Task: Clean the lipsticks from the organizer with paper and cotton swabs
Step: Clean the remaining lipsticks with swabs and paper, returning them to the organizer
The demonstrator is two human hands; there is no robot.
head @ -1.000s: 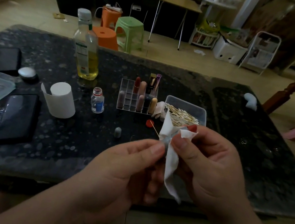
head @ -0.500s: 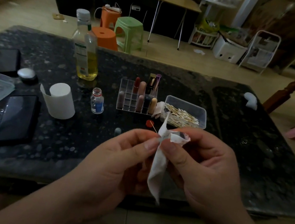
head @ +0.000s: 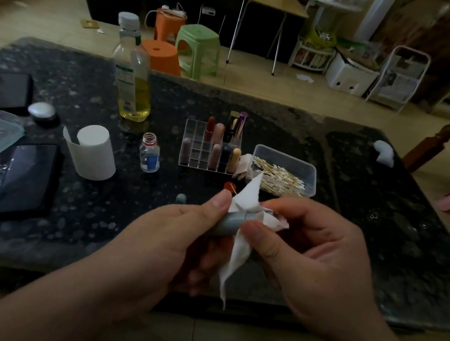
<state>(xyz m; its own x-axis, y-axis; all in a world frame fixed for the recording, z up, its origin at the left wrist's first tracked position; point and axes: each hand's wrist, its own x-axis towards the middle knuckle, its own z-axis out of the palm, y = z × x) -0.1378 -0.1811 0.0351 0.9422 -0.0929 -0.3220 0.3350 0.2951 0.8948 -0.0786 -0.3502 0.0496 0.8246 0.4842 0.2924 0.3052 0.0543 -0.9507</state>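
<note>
Paper roll (head: 92, 152) standing on dark table (head: 78, 205), left hand (head: 164, 243) gripping grey lipstick tube (head: 228, 224) above the table's near edge, clear organizer (head: 189, 161) of lipsticks behind, white paper (head: 249, 195) wrapped over the tube's tip, cotton swab box (head: 286, 153) beyond, right hand (head: 315, 263) pinching that paper

Seemingly illegible: blurred bottle label (head: 125, 85).

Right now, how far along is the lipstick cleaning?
Done: the grey cap is off and lies on the table. In hand: the left hand holds a grey lipstick tube while the right hand pinches paper around its end. Left: several lipsticks stand in the organizer, cleaned or not I cannot tell; the cotton swabs sit in their box.
</note>
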